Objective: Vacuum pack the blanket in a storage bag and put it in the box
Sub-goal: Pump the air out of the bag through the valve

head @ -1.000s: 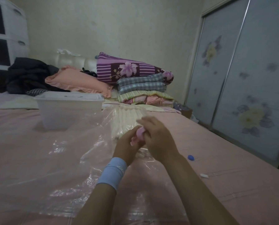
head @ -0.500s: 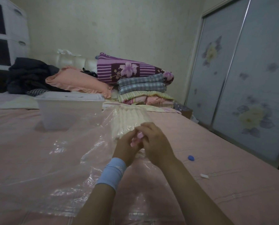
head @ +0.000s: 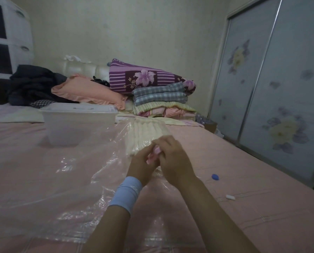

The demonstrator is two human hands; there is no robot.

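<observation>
bed (head: 34, 157): pink sheet, carries everything.
bag (head: 61, 179): clear plastic, spread flat on the bed.
box (head: 76, 125): white, lid on, at the bag's far edge.
blanket (head: 145, 130): cream, folded, inside the bag, just beyond both hands.
right hand (head: 172, 157): fingers curled round a small pink piece (head: 155, 153).
left hand (head: 141, 165): grips the same piece.

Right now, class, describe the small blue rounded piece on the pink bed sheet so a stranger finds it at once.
Start at the pink bed sheet and look right of the person's right hand. The small blue rounded piece lies there. Unlike the small white oblong piece nearer the camera, it is blue and domed.
</observation>
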